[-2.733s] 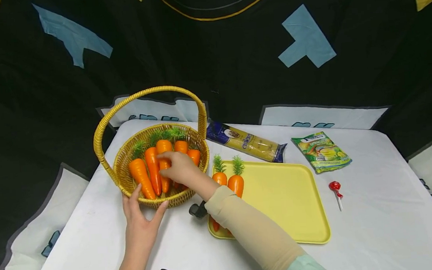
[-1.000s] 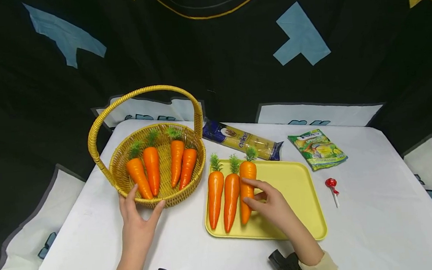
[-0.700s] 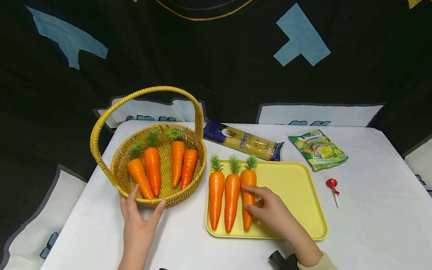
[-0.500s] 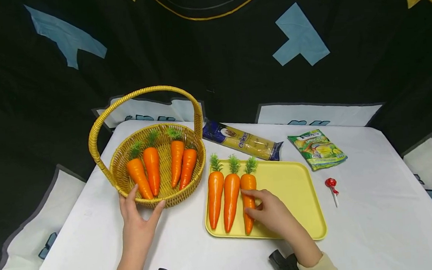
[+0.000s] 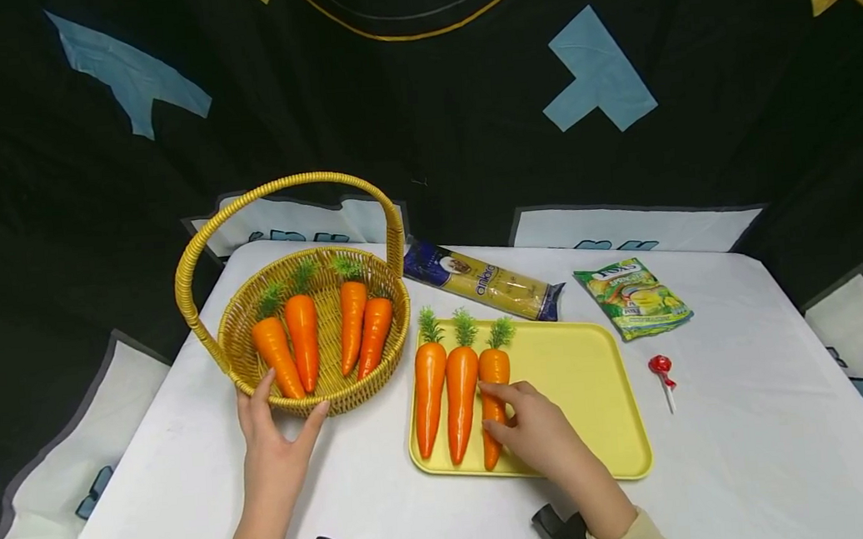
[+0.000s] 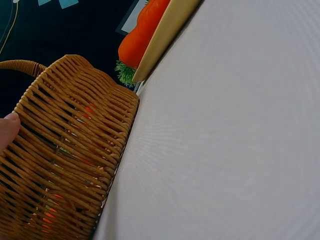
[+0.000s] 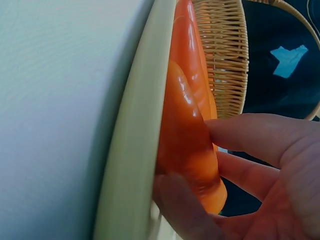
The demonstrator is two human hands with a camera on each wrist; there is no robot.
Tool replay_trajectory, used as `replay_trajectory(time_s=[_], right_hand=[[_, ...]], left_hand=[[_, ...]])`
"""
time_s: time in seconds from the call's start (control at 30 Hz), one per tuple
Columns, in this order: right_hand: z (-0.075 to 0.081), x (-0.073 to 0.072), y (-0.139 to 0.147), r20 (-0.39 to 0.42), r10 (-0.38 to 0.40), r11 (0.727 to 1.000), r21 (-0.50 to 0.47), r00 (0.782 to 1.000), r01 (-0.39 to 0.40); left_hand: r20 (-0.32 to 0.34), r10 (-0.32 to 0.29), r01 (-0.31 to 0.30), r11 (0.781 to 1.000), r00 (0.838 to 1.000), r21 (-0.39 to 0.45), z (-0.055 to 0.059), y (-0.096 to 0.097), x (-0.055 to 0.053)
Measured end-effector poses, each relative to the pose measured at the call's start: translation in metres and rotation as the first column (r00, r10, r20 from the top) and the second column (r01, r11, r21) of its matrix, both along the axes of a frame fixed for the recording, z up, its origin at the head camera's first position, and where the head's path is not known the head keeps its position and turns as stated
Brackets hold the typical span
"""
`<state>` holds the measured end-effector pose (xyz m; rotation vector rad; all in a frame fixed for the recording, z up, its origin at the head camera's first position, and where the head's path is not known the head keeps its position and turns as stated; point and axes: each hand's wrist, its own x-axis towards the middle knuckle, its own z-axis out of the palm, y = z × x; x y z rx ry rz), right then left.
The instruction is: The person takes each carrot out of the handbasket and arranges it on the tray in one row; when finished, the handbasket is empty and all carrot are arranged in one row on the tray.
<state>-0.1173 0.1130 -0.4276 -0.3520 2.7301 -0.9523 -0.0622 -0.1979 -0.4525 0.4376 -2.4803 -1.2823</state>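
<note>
On the yellow tray [image 5: 584, 405], three glossy orange carrots with green tops lie side by side. My right hand [image 5: 536, 425] pinches the rightmost carrot [image 5: 494, 367] between thumb and fingers, covering part of its side. In the right wrist view, thumb and fingers touch this carrot [image 7: 187, 135] just above the tray's rim. A wicker basket [image 5: 328, 400] with a tall handle stands at the left, holding several more carrots [image 5: 303, 337]. My left hand [image 5: 275, 456] rests on its front rim, thumb and fingers spread. The left wrist view shows the thumb against the basket's woven side [image 6: 75, 135].
Behind the tray lies a long pasta packet [image 5: 485, 281]. A green soup packet [image 5: 634, 299] and a red lollipop [image 5: 663, 374] lie right of the tray. All stand on a white-covered table [image 5: 757, 414], with a dark curtain behind.
My right hand has gone from inside the basket to the tray, bringing a third carrot beside the other two. It then shifted that carrot slightly nearer. The left hand stayed at the basket.
</note>
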Motion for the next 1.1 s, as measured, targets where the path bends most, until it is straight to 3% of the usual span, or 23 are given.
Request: replay_trajectory(time_s=[0.23,0.6,0.7,0.83,0.93,1.1], right_hand=[[0.002,0.002,-0.003,-0.025,0.002,0.997,0.076,1.0,0.0],[0.011,0.0,0.004,-0.056,-0.02,0.999,0.04,0.998,0.022],[0.016,-0.001,0.006,-0.087,-0.048,0.999,-0.004,0.995,0.048],[0.023,-0.002,0.004,-0.068,-0.049,0.988,-0.148,0.996,0.039],[0.026,-0.004,-0.003,-0.032,0.002,0.965,-0.261,0.999,-0.01],[0.032,-0.015,-0.024,-0.001,0.118,0.923,-0.369,0.993,-0.11]], left_hand=[[-0.006,-0.003,0.003,1.0,1.0,0.005,0.0,0.0,0.0],[-0.002,0.001,-0.001,1.0,1.0,0.0,-0.001,0.0,0.0],[0.002,0.0,0.0,1.0,1.0,0.003,0.0,0.0,-0.001],[0.021,-0.001,0.001,1.0,1.0,0.014,0.001,0.0,-0.001],[0.033,0.002,-0.003,1.0,0.999,0.02,0.001,-0.001,-0.001],[0.034,0.005,-0.006,1.0,0.999,0.019,-0.002,-0.002,-0.001]])
